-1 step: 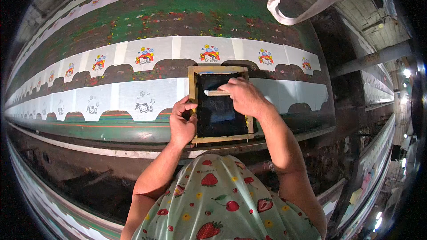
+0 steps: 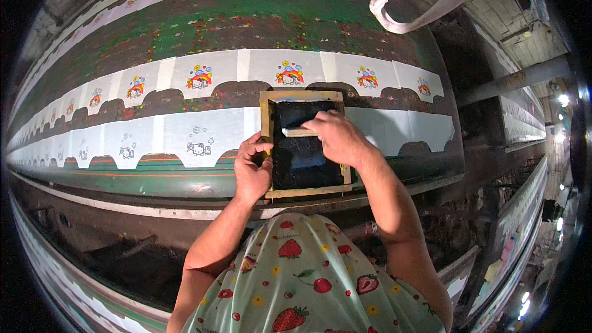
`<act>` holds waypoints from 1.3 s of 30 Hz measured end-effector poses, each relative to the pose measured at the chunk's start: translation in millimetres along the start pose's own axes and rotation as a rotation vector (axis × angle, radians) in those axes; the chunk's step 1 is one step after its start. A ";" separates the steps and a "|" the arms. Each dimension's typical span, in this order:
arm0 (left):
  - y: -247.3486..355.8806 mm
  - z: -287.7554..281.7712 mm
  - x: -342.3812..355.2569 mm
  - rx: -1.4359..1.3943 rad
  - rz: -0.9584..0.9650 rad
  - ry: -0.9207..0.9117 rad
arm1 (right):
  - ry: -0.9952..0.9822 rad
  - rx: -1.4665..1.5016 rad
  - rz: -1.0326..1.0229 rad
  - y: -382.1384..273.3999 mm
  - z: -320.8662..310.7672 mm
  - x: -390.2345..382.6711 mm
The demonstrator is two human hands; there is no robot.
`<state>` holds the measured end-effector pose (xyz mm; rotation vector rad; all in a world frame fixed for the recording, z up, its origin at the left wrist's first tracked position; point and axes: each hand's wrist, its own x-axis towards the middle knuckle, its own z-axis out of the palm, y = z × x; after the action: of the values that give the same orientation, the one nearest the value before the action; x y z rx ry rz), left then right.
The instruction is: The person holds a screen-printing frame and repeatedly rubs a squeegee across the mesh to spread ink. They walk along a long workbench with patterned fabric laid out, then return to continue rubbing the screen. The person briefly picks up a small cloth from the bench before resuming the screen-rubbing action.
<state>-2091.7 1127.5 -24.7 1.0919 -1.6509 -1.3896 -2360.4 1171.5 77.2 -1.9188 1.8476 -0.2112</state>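
Observation:
A wooden-framed printing screen (image 2: 266,120) lies on the strip of white fabric at the table's near side. Dark ink (image 2: 302,176) covers much of its mesh. My left hand (image 2: 252,169) is closed on the frame's left rail, fingers bent over the wood. Inside the frame, my right hand (image 2: 338,139) grips a squeegee (image 2: 298,132) with a pale edge, held crosswise over the upper half of the mesh. The fabric under the screen is hidden. Just left of the frame, a white piece (image 2: 198,132) bears a black outline print of cartoon figures.
Behind the screen runs a row of white pieces with colourful rainbow prints (image 2: 288,73). Unprinted white fabric (image 2: 394,131) continues to the right. The long green table (image 2: 154,179) is paint-stained. A white strap loop (image 2: 394,23) hangs at the upper right, near a pipe (image 2: 512,80).
My right hand and the squeegee have shifted slightly toward me over the mesh. My left hand stays on the frame.

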 end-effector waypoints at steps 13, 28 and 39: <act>-2.1 4.6 5.9 -0.047 0.037 0.021 | 0.061 0.029 -0.031 -60.0 35.1 -87.8; 3.8 18.1 -2.1 0.207 0.169 0.065 | 0.612 0.301 0.134 -20.2 66.8 -143.2; 35.6 170.9 -18.2 0.129 0.313 0.073 | 0.716 0.568 0.266 115.7 70.2 -237.5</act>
<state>-2245.0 1212.7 -19.0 0.8963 -1.7891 -1.0437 -2455.3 1420.0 14.6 -1.2591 2.1139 -1.3117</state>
